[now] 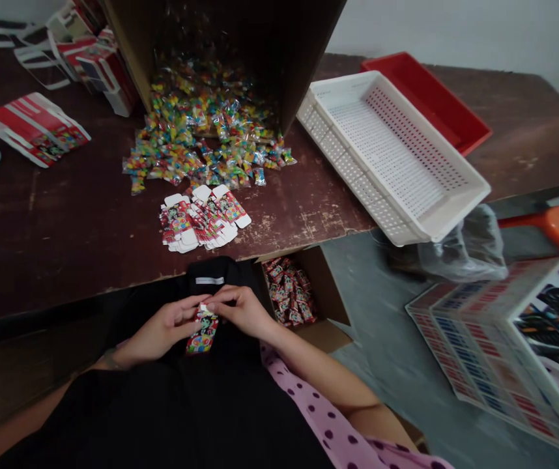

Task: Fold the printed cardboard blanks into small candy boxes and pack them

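Observation:
A small red printed candy box (202,333) is held over my lap, its white flap at the top. My left hand (169,326) grips it by the left side, fingers closed. At the top flap, my right hand (240,309) pinches the box with thumb and fingers. On the table edge ahead lies a pile of flattened printed boxes (201,218). Behind them, small clear packets of colourful candy (201,143) spill out of a large cardboard box (303,71) lying on its side. Whether the held box contains anything is hidden.
Finished-looking small red boxes (289,293) fill a carton below the table edge, by my right arm. A white perforated basket (397,156) and a red tray (426,98) sit at right. Bundled cartons (35,127) lie at left. A striped crate (494,352) stands on the floor.

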Tool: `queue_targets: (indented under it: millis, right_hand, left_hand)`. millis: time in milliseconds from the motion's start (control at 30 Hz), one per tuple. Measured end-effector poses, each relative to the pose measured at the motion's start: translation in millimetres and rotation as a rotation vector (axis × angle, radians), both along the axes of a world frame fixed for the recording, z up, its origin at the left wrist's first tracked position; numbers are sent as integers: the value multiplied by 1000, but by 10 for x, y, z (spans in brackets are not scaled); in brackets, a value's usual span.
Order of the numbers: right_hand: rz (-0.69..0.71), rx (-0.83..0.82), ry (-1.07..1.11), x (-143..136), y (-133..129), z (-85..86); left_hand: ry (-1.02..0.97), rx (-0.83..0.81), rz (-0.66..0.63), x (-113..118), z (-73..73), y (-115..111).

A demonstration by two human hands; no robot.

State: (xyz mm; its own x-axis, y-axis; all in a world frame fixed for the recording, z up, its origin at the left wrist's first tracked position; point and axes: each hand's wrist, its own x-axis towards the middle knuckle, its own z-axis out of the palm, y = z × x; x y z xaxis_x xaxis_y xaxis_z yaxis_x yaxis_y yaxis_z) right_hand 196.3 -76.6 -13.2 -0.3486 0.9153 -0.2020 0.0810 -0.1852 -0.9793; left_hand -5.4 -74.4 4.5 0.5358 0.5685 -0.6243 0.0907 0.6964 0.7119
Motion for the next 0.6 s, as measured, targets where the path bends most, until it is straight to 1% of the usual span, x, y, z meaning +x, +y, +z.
queue_targets:
  millis: [67, 200, 233, 267, 300, 400, 433, 467, 600]
  right_hand:
    - [15, 46, -34, 29, 2, 13]
    - [173, 307, -159, 59, -96, 74]
    - [199, 343, -185, 58, -118, 72]
    - [200, 345, -197, 53, -129, 60]
    - [186, 311, -196, 46, -125, 38]
    - [135, 142, -159, 26, -49, -28]
    - [131, 132, -160, 24, -18, -34]
    - [143, 163, -166, 26, 6, -28]
    - [269, 403, -163, 55, 3, 58]
  left_hand:
    - [-3, -3, -7, -3, -20, 5]
    - [-22, -45, -31, -55, -85, 0]
    - [-26, -51, -36, -68, -103, -6]
    - [-26, -53, -41, -77, -118, -12]
    - [-24, -47, -44, -81, -131, -18]
    - [-5, -13, -35, -80, -151, -22]
    - [-1, -10, -28, -79, -152, -20]
    - [0, -14, -21, -82, -151, -17]
    - [-34, -54, -39, -106, -141, -12]
